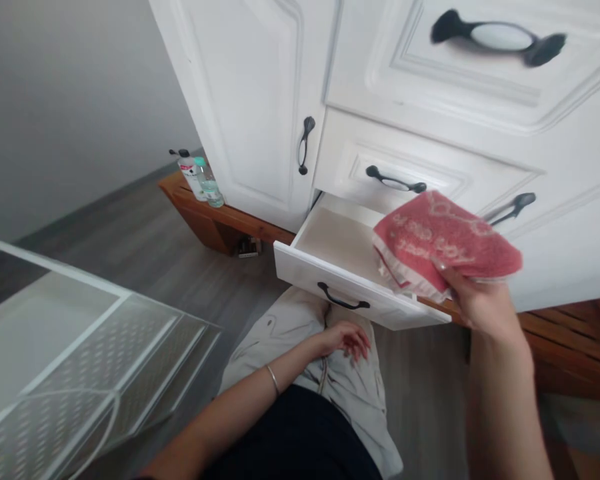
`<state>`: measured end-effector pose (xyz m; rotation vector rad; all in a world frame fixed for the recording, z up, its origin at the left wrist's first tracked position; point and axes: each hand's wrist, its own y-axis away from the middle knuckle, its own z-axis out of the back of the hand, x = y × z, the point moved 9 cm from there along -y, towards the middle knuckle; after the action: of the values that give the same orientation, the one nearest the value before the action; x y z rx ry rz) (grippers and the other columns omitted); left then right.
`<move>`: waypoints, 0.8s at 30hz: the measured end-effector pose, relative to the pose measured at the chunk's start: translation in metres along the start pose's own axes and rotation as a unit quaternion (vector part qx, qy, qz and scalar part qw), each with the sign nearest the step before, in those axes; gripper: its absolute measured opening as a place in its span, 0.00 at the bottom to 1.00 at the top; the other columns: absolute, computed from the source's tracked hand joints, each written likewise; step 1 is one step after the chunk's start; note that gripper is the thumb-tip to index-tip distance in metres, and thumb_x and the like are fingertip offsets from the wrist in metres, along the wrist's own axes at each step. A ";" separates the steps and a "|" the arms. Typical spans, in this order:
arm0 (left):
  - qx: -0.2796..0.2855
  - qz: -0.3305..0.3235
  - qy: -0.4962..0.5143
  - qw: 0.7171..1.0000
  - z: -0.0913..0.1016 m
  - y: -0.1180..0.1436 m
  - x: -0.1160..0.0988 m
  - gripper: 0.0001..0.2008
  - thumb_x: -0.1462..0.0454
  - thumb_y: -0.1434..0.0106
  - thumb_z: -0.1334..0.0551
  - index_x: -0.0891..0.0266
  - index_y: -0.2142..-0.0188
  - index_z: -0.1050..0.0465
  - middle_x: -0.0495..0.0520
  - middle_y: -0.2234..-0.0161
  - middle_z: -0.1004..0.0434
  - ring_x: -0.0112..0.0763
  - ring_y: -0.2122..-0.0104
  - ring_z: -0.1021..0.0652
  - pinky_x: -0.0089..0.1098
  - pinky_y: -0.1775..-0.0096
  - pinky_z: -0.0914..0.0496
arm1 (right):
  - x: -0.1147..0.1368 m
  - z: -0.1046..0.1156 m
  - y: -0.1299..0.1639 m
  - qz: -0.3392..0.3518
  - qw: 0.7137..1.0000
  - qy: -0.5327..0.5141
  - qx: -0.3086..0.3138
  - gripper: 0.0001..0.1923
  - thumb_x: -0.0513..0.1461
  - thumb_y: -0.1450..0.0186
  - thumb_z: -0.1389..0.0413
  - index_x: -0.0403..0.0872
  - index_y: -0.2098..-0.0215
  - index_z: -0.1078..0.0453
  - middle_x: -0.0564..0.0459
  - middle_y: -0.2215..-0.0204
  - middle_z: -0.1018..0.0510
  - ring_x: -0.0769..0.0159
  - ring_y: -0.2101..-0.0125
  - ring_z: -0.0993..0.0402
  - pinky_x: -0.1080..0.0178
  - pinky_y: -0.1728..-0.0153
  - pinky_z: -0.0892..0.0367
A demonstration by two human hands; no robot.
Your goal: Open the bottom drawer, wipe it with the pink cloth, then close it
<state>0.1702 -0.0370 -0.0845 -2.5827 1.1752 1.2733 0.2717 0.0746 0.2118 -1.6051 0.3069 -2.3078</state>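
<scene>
My right hand (480,303) grips a folded red towel (443,241) with pale lettering, holding it over the right part of an open white drawer (330,237). The drawer's inside looks bare where it shows. My left hand (347,339) rests on my knee just below the drawer front and its black handle (343,298), fingers loosely curled and holding nothing. A thin bracelet sits on that wrist.
White cabinet doors and drawers with black handles (497,37) rise above. A wooden base (215,217) carries two small bottles (200,177) at the left. A white perforated metal rack (80,353) stands at my left on the grey floor.
</scene>
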 end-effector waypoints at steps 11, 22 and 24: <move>-0.069 0.001 0.056 0.996 0.058 -0.021 0.018 0.25 0.52 0.48 0.41 0.70 0.58 0.29 0.59 0.72 0.21 0.31 0.81 0.23 0.25 0.81 0.41 | -0.117 -0.224 -0.072 0.132 0.756 0.369 0.525 0.32 0.26 0.34 0.51 0.38 0.32 0.38 0.40 0.35 0.37 0.55 0.34 0.40 0.57 0.33 0.46; -0.066 0.006 0.110 0.992 0.060 -0.026 0.025 0.28 0.46 0.47 0.37 0.68 0.57 0.30 0.58 0.73 0.21 0.32 0.82 0.23 0.25 0.83 0.41 | -0.171 -0.303 -0.144 0.103 0.747 0.441 0.487 0.36 0.28 0.33 0.45 0.34 0.28 0.47 0.27 0.30 0.52 0.43 0.30 0.54 0.51 0.32 0.52; -0.067 0.002 0.119 0.991 0.061 -0.026 0.026 0.26 0.47 0.46 0.37 0.66 0.57 0.31 0.58 0.74 0.21 0.32 0.82 0.23 0.24 0.83 0.40 | -0.159 -0.306 -0.137 0.118 0.739 0.430 0.505 0.33 0.28 0.33 0.45 0.33 0.30 0.42 0.26 0.34 0.43 0.42 0.32 0.46 0.52 0.34 0.47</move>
<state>0.1558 -0.0135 -0.1504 -2.8993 1.1649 1.1039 0.0184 0.2602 0.0141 0.0602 -0.4803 -2.1596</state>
